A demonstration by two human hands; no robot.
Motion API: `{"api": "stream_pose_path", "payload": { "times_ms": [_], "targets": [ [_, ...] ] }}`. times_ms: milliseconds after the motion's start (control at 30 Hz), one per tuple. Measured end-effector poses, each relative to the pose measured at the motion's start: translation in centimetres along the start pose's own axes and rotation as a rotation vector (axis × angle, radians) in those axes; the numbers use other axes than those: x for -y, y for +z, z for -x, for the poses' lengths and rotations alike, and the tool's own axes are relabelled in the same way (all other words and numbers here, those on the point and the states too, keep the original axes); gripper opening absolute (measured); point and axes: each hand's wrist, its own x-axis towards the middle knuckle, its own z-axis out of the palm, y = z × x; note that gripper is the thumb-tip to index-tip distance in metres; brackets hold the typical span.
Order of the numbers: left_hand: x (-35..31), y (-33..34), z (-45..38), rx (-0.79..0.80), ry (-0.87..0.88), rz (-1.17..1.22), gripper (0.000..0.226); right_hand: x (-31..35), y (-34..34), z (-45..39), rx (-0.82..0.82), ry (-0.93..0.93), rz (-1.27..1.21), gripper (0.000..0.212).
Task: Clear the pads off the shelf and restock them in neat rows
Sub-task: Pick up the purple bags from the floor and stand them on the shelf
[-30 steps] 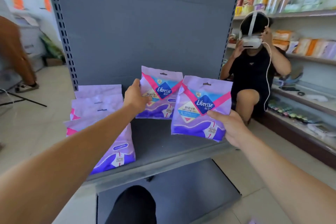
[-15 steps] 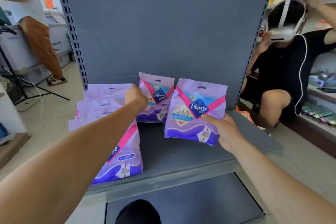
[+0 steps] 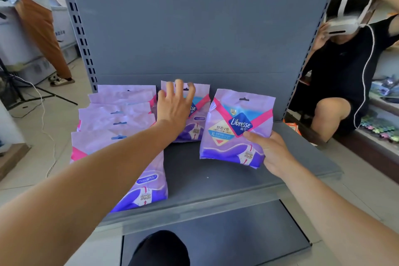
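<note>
A row of several purple pad packs stands on the left of the grey shelf, one behind another. A single pack stands upright at the back middle. My left hand is in front of that pack with its fingers spread and straight, over the pack's upper left part. My right hand grips the lower right of another Libresse pack, held upright just above the shelf, right of the middle pack.
The grey back panel rises behind the shelf, with slotted uprights at each side. A lower shelf sticks out below. A seated person with a headset is close on the right; another person stands at far left by cables.
My left hand has let go of the middle pack and spread its fingers. My right hand keeps holding its pack, now a little further right of the middle pack.
</note>
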Motion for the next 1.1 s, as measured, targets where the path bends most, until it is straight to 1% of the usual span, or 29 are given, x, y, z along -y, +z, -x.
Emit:
{"api": "stream_pose_path", "payload": {
  "times_ms": [33,67,100,167,200,267,333,400,500,567,633,700,767,833,1000,1033,1100],
  "targets": [
    [-0.3,0.0,-0.2,0.009,0.134,-0.032,0.073,-0.1,0.0,0.0,-0.001,0.003,-0.003,0.032],
    [-0.8,0.5,-0.5,0.083,0.256,-0.003,0.067,-0.3,0.0,-0.1,-0.001,0.008,-0.006,0.031],
    [-1.2,1.0,-0.7,0.198,0.321,0.099,0.061,-0.5,0.0,-0.1,0.002,0.012,-0.005,0.031],
    [-1.9,1.8,-0.7,0.444,0.354,0.288,0.052,-1.0,-0.1,-0.1,0.009,0.023,0.005,0.035],
    [-2.2,2.0,-0.6,0.528,0.371,0.333,0.051,-1.2,-0.1,-0.1,0.013,0.027,0.009,0.038],
    [-2.5,2.5,-0.5,0.668,0.414,0.354,0.051,-1.6,-0.2,-0.2,0.009,0.038,0.017,0.043],
    [-2.8,3.0,-0.6,0.748,0.451,0.341,0.054,-1.8,-0.2,-0.3,0.000,0.045,0.013,0.044],
    [-3.0,3.4,-0.6,0.781,0.475,0.295,0.056,-1.8,-0.2,-0.4,0.005,0.046,0.003,0.045],
    [-2.7,3.9,-0.4,0.766,0.461,0.165,0.049,-1.8,-0.1,-0.4,0.010,0.050,0.005,0.045],
    [-2.3,4.2,-0.5,0.792,0.425,0.131,0.054,-1.7,-0.1,-0.5,0.009,0.053,0.012,0.045],
    [-2.1,4.0,-0.7,0.832,0.425,0.105,0.054,-1.6,-0.2,-0.5,0.011,0.051,0.017,0.046],
    [-2.2,3.3,-0.6,0.861,0.436,0.072,0.049,-1.4,-0.2,-0.5,0.009,0.047,0.018,0.046],
    [-2.3,1.9,-0.4,0.847,0.446,0.041,0.045,-1.2,-0.3,-0.3,0.014,0.043,0.015,0.046],
    [-2.6,0.2,0.3,0.843,0.462,0.045,0.044,-0.9,-0.5,0.1,0.028,0.039,0.022,0.046],
    [-3.8,-3.9,4.2,0.881,0.494,0.154,0.041,0.4,-1.1,0.9,0.038,0.007,0.012,0.041],
    [-4.1,-4.1,5.1,0.894,0.483,0.174,0.044,0.5,-1.2,1.0,0.035,0.006,0.015,0.041],
    [-4.3,-3.8,6.9,0.926,0.444,0.197,0.057,0.7,-1.2,1.1,0.032,0.006,0.030,0.043]
  ]
}}
